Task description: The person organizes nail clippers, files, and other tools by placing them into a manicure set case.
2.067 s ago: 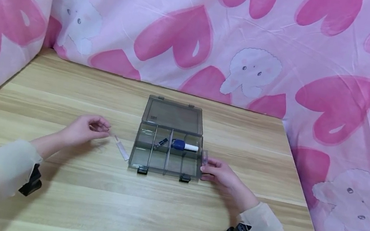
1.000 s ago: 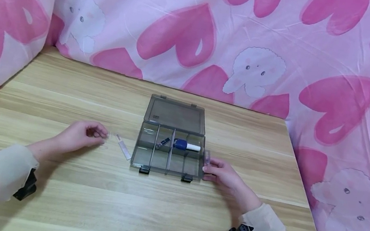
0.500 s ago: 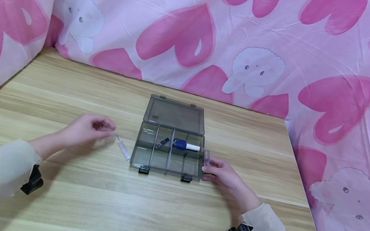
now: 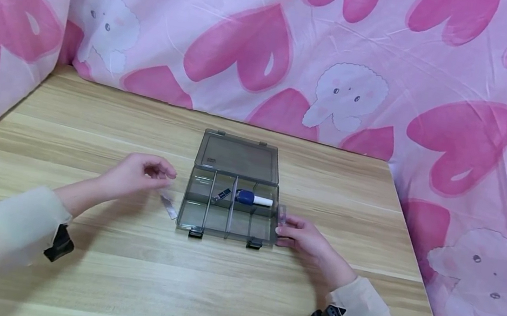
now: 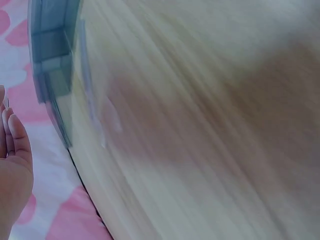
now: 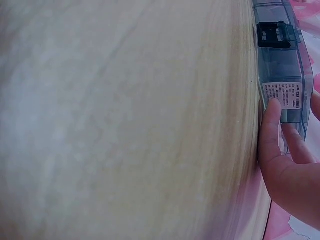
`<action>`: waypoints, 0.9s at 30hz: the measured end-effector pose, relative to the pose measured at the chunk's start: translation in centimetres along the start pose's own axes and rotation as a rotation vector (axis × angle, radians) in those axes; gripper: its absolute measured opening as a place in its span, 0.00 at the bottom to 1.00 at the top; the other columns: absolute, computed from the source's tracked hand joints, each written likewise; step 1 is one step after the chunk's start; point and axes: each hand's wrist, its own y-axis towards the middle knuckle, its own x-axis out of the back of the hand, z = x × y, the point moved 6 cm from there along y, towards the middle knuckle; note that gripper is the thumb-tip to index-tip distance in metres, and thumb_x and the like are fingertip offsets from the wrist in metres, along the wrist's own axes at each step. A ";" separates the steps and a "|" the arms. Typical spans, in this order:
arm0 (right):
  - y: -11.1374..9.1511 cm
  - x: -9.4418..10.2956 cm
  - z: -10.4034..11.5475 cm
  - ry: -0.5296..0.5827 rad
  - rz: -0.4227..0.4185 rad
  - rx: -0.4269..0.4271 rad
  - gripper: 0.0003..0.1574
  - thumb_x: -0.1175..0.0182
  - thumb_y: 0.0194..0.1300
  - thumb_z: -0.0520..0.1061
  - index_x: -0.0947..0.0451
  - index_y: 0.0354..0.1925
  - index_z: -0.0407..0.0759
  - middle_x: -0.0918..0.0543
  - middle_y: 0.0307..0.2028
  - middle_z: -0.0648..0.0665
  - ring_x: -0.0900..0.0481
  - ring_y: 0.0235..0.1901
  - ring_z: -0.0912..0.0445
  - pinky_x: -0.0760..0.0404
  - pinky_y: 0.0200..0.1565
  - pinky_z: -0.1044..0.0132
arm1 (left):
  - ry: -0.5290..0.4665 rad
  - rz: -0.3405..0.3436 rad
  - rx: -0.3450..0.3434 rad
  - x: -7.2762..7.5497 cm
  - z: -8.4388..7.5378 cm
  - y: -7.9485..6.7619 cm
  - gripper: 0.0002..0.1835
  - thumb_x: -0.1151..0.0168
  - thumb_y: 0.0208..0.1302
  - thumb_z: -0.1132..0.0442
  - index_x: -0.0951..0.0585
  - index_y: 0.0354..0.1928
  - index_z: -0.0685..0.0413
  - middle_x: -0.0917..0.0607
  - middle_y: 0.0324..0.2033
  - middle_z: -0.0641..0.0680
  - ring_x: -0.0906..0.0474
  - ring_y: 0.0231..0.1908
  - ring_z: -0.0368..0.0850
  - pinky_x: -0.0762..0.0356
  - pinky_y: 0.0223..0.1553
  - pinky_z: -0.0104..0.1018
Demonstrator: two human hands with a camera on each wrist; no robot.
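My left hand [image 4: 139, 178] hovers left of the storage box with thumb and fingers brought together. A faint small clear plastic piece [image 4: 169, 187], blurred, shows at the fingertips. Below it a slim pale strip [image 4: 169, 208] lies slanted on the table. In the left wrist view the fingers [image 5: 19, 132] show at the left edge. My right hand [image 4: 303, 237] lies against the right wall of the grey see-through storage box [image 4: 226, 237]. A finger touches the label [image 6: 283, 95]. Another clear piece [image 4: 281, 214] stands by those fingers; whether they pinch it is hard to see.
The box lid [image 4: 239, 157] is folded back. Inside the compartments lie a dark blue bottle with a white cap [image 4: 254, 199], like nail polish, and a small dark metal nail clipper [image 4: 221, 195]. A pink heart-print cloth [image 4: 238, 46] hangs behind the wooden table [image 4: 204, 292].
My left hand has dipped to the table beside the strip, come up again and moved right over the strip. The clear piece on the table at left no longer shows there. The right hand stays put.
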 end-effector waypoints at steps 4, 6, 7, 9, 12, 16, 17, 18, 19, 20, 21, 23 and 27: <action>0.0 0.0 -0.1 0.015 -0.006 0.000 0.36 0.49 0.60 0.30 0.49 0.64 0.18 0.19 0.36 0.52 0.19 0.34 0.61 0.18 0.41 0.67 | -0.044 0.046 -0.010 -1.3 -0.9 0.8 0.10 0.35 0.54 0.70 0.18 0.40 0.64 0.17 0.30 0.55 0.27 0.29 0.35 0.25 0.33 0.26; 0.0 0.0 0.0 0.018 -0.006 0.003 0.36 0.50 0.60 0.30 0.49 0.64 0.18 0.19 0.36 0.52 0.19 0.34 0.61 0.18 0.40 0.67 | -0.052 0.070 -0.022 -1.9 -1.3 1.2 0.10 0.35 0.54 0.71 0.18 0.39 0.65 0.17 0.30 0.54 0.27 0.29 0.36 0.26 0.32 0.26; 0.0 0.0 0.0 0.020 -0.008 0.004 0.36 0.50 0.60 0.30 0.49 0.64 0.18 0.19 0.36 0.52 0.20 0.34 0.61 0.18 0.40 0.67 | -0.054 0.084 -0.029 -2.3 -1.6 1.4 0.10 0.35 0.54 0.71 0.19 0.40 0.65 0.17 0.30 0.54 0.27 0.29 0.37 0.26 0.32 0.26; 0.0 0.0 0.0 0.019 -0.005 0.009 0.36 0.50 0.60 0.30 0.49 0.63 0.18 0.20 0.36 0.52 0.20 0.34 0.61 0.18 0.40 0.68 | -0.060 0.112 -0.039 -3.1 -2.1 1.7 0.11 0.35 0.54 0.71 0.19 0.40 0.65 0.17 0.30 0.55 0.27 0.30 0.38 0.26 0.33 0.27; 0.0 -0.1 0.0 0.018 -0.003 0.015 0.36 0.50 0.61 0.30 0.49 0.63 0.18 0.20 0.37 0.52 0.20 0.34 0.62 0.18 0.40 0.68 | -0.055 0.163 -0.038 -4.3 -2.7 2.1 0.11 0.36 0.54 0.71 0.19 0.41 0.64 0.16 0.33 0.55 0.25 0.32 0.40 0.24 0.35 0.27; 0.0 -0.1 0.1 0.016 -0.003 0.014 0.35 0.50 0.61 0.30 0.48 0.63 0.18 0.20 0.37 0.52 0.20 0.35 0.62 0.18 0.40 0.68 | -0.049 0.222 -0.044 -5.9 -3.3 2.5 0.10 0.35 0.55 0.70 0.19 0.41 0.62 0.16 0.34 0.54 0.25 0.33 0.41 0.23 0.37 0.28; -0.1 -0.1 0.1 0.015 -0.004 0.012 0.35 0.49 0.61 0.30 0.48 0.63 0.18 0.20 0.37 0.52 0.20 0.35 0.62 0.18 0.40 0.68 | -0.049 0.235 -0.045 -6.2 -3.5 2.6 0.10 0.35 0.55 0.70 0.19 0.41 0.62 0.16 0.34 0.54 0.25 0.34 0.41 0.23 0.37 0.28; -0.1 -0.1 0.1 0.014 -0.006 0.010 0.35 0.49 0.61 0.30 0.48 0.63 0.18 0.20 0.37 0.52 0.20 0.35 0.62 0.18 0.41 0.68 | -0.051 0.246 -0.046 -6.5 -3.6 2.7 0.10 0.35 0.55 0.70 0.19 0.40 0.62 0.16 0.34 0.53 0.24 0.34 0.41 0.23 0.37 0.29; -0.1 -0.1 0.1 0.014 -0.008 0.008 0.36 0.49 0.61 0.30 0.48 0.64 0.18 0.20 0.37 0.52 0.20 0.35 0.62 0.18 0.41 0.68 | -0.049 0.255 -0.049 -6.8 -3.8 2.8 0.10 0.35 0.55 0.70 0.19 0.40 0.61 0.16 0.34 0.52 0.24 0.34 0.41 0.22 0.37 0.29; -0.1 -0.1 0.0 0.013 -0.011 0.006 0.36 0.49 0.61 0.30 0.48 0.64 0.18 0.21 0.37 0.52 0.20 0.35 0.62 0.18 0.41 0.68 | -0.046 0.264 -0.052 -7.1 -3.9 3.0 0.10 0.35 0.55 0.69 0.19 0.40 0.61 0.16 0.34 0.52 0.24 0.34 0.40 0.22 0.37 0.29; -0.1 0.0 0.0 0.010 -0.014 0.002 0.36 0.49 0.61 0.31 0.48 0.64 0.19 0.21 0.38 0.52 0.20 0.35 0.62 0.18 0.42 0.67 | -0.045 0.273 -0.055 -7.4 -4.0 3.1 0.10 0.35 0.55 0.69 0.19 0.40 0.61 0.16 0.34 0.52 0.24 0.34 0.40 0.22 0.38 0.29; 0.0 0.0 0.0 0.003 -0.021 -0.005 0.37 0.48 0.60 0.31 0.48 0.64 0.20 0.21 0.38 0.51 0.20 0.35 0.61 0.18 0.42 0.67 | -0.034 0.289 -0.056 -7.9 -4.2 3.2 0.10 0.35 0.56 0.69 0.19 0.40 0.60 0.17 0.34 0.51 0.24 0.34 0.40 0.22 0.38 0.28; 0.0 0.2 -0.1 -0.008 -0.038 -0.028 0.37 0.46 0.60 0.32 0.47 0.65 0.22 0.21 0.39 0.49 0.20 0.36 0.61 0.18 0.43 0.67 | -0.024 0.304 -0.074 -8.5 -4.5 3.4 0.09 0.35 0.55 0.69 0.18 0.40 0.61 0.16 0.34 0.52 0.25 0.33 0.39 0.22 0.36 0.29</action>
